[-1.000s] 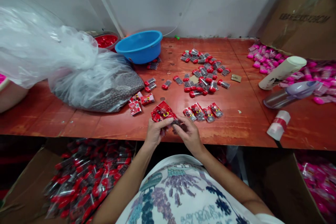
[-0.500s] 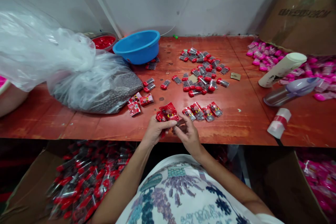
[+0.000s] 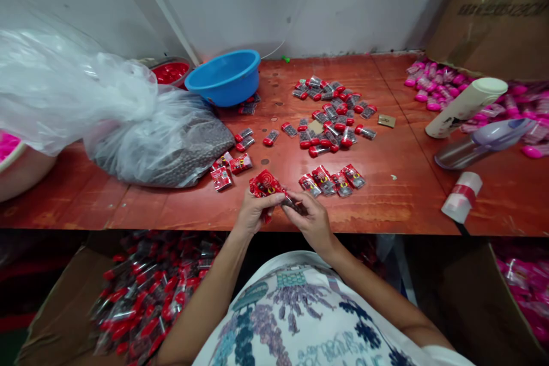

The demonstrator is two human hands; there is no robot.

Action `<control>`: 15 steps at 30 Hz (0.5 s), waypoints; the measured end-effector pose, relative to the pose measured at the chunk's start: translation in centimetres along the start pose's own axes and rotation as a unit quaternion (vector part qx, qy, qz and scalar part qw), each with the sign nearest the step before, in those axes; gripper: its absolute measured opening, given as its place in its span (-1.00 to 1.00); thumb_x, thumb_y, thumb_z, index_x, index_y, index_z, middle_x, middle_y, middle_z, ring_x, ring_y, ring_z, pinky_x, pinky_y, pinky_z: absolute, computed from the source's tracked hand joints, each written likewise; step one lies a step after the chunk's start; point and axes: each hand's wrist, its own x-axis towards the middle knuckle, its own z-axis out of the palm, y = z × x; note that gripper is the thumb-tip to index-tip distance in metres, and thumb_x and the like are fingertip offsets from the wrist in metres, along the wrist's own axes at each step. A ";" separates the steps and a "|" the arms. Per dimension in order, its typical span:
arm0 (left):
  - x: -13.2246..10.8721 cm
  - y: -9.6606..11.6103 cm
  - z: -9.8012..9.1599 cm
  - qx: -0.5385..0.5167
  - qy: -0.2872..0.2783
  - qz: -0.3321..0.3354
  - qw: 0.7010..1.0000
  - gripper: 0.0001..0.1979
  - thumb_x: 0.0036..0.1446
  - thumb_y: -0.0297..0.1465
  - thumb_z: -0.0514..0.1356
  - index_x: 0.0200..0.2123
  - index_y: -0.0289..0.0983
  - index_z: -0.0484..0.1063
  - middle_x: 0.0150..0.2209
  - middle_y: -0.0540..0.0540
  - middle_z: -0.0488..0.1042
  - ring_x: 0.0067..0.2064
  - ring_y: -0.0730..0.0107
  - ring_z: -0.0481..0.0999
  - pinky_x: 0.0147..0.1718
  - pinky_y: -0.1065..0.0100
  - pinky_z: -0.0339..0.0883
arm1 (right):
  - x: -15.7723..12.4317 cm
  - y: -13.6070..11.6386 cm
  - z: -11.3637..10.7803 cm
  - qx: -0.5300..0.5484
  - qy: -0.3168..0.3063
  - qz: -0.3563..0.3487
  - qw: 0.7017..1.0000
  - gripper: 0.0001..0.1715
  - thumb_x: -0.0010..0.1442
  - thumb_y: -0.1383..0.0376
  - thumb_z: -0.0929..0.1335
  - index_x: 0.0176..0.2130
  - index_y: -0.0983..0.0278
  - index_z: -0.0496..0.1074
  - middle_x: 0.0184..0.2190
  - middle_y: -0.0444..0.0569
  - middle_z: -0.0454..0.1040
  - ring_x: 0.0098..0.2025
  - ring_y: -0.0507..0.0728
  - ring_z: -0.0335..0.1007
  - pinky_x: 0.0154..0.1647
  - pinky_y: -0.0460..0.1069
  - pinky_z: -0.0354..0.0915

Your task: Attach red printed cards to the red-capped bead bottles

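left hand (image 3: 249, 214) pinched on red printed wrapping (image 3: 265, 183), thumb on top, likely to steady it; right hand (image 3: 316, 221) half-curled, fingertips holding the adjoining dark piece (image 3: 293, 203). beyond right hand, four wrapped packs (image 3: 324, 179) lined up on surface (image 3: 386, 206), probably for easy reach.

Red packaging (image 3: 265, 182), dark piece (image 3: 292, 204) between fingers (image 3: 273, 201)

White flask (image 3: 465, 108) beside purple-lidded bottle (image 3: 465, 151); cardboard box (image 3: 493, 34) behind.
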 end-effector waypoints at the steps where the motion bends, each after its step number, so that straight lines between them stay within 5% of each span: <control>1: 0.0 0.1 0.0 0.001 -0.003 0.006 1.000 -0.64 -0.30 -0.43 0.43 -0.33 -0.32 0.49 -0.56 0.05 0.46 -0.71 0.66 0.19 -0.78 0.55 0.01 | 0.1 -0.1 -0.1 0.000 -0.002 -0.004 1.000 -0.69 0.20 0.26 0.34 -0.04 0.17 0.45 -0.31 -0.08 0.41 -0.34 0.03 0.36 -0.29 -0.06 0.33; 5: -0.1 0.8 0.1 0.028 -0.023 0.025 0.999 -0.53 -0.31 -0.46 0.44 -0.22 -0.29 0.46 -0.42 -0.03 0.56 -0.67 0.63 0.29 -0.74 0.56 0.07 | 0.0 -0.3 -0.2 -0.002 -0.003 -0.010 1.000 -0.70 0.21 0.25 0.34 -0.04 0.16 0.46 -0.35 -0.09 0.39 -0.36 0.03 0.33 -0.31 -0.06 0.31; 10: 0.0 0.3 0.6 0.021 -0.008 0.024 0.999 -0.64 -0.33 -0.44 0.45 -0.38 -0.32 0.47 -0.53 0.01 0.51 -0.69 0.62 0.29 -0.76 0.55 0.07 | -0.5 0.0 0.5 0.048 0.012 0.047 0.998 -0.71 0.19 0.22 0.35 -0.07 0.20 0.45 -0.33 -0.07 0.44 -0.36 0.04 0.39 -0.33 -0.06 0.36; 15: 0.0 -1.4 1.6 -0.070 0.040 0.004 0.997 -0.70 -0.17 -0.25 0.40 -0.47 -0.34 0.45 -0.64 0.05 0.41 -0.75 0.65 0.21 -0.80 0.56 0.05 | 0.1 0.1 0.4 0.110 0.023 0.091 0.989 -0.47 0.15 0.20 0.37 0.11 0.15 0.27 -0.22 -0.06 0.45 -0.35 0.04 0.44 -0.34 -0.06 0.42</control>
